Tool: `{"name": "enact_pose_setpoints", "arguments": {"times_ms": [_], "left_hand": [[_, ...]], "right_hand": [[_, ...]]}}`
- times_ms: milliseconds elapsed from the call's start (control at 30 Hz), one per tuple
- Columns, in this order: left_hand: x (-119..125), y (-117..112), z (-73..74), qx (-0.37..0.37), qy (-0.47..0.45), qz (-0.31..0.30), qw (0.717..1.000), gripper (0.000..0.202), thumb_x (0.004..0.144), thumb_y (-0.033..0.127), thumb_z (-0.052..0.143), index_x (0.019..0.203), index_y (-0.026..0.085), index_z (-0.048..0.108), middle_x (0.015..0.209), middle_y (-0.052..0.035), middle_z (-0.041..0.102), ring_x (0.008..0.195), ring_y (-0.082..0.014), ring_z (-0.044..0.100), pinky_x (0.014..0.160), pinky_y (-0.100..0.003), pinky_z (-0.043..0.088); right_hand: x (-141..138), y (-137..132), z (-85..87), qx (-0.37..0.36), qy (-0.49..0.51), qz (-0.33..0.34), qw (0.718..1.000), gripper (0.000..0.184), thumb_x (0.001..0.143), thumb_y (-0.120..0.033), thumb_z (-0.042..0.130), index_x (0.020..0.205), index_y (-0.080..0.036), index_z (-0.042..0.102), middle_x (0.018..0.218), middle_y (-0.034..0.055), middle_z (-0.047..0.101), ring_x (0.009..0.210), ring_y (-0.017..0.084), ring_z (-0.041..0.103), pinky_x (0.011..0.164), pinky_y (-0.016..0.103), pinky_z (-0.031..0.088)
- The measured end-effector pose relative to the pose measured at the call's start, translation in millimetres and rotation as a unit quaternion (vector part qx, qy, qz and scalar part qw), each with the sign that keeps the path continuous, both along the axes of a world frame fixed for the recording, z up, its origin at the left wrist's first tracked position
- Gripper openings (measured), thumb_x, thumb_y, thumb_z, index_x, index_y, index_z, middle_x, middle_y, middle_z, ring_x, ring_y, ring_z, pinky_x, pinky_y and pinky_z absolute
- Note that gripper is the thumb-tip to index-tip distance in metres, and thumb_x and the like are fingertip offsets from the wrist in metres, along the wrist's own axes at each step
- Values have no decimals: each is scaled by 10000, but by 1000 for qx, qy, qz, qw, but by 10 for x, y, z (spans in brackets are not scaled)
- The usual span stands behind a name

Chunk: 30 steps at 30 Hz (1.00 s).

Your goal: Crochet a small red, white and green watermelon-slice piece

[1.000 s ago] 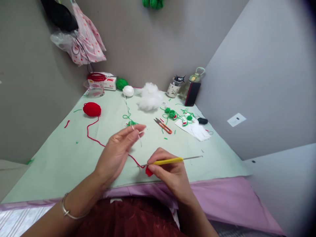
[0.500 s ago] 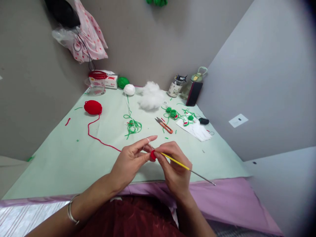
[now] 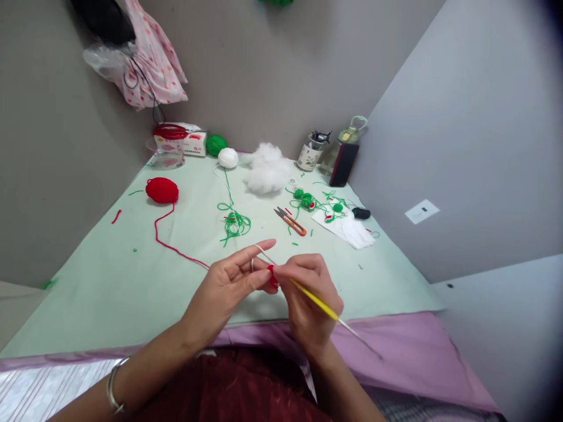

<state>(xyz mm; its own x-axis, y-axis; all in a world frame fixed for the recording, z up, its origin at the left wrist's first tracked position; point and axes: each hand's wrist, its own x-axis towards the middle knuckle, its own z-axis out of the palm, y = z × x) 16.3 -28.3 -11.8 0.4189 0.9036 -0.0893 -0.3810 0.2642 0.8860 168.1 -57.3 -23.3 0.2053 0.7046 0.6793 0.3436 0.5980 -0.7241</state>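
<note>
My left hand (image 3: 231, 280) pinches a small red crochet piece (image 3: 272, 276) between thumb and fingers. White yarn (image 3: 264, 253) runs over its raised index finger toward the piece. In my right hand (image 3: 310, 296) is a crochet hook (image 3: 319, 303) with a yellow grip, its metal back end pointing down to the right. The hook's working tip is hidden by the fingers at the red piece. From a red yarn ball (image 3: 162, 190) at the left, a red strand trails across the table to my left hand.
Orange thread snips (image 3: 290, 222) lie beyond my hands. Tangled green yarn (image 3: 237, 226), white stuffing (image 3: 266, 170), a white yarn ball (image 3: 228, 157) and small green crochet pieces (image 3: 305, 200) are spread behind. A phone (image 3: 344, 165) leans by a bottle at the back right.
The white yarn now stretches longer between my left index finger and the red piece. My right hand has tilted the hook more steeply, its back end lower. The view has shifted slightly.
</note>
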Motion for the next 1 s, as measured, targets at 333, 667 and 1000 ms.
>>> {"name": "enact_pose_setpoints", "arguments": {"times_ms": [333,667,1000], "left_hand": [[15,-9,45,52,69,74,993,624,862,261,840,1454,218,649,854,16,734,830,-153,703,877,-295,583],[44,-42,72,-76,-59,-4,995,444,843,295,877,1277,276,784,792,31,671,685,-83,599,723,-216,499],[-64,6,71,-29,-12,11,999,499,872,292,839,1359,276,731,825,21,629,757,-114,568,729,-231,475]], "right_hand": [[150,12,-8,-81,-19,89,993,210,1002,-200,632,1135,-284,770,979,61,712,917,205,695,808,367,601],[12,-15,-90,-15,22,33,999,330,982,-141,668,1168,-380,799,1026,49,750,919,200,726,752,350,619],[151,17,-1,-93,194,118,969,153,1023,-272,645,1016,-286,797,814,6,723,715,152,702,675,321,580]]}}
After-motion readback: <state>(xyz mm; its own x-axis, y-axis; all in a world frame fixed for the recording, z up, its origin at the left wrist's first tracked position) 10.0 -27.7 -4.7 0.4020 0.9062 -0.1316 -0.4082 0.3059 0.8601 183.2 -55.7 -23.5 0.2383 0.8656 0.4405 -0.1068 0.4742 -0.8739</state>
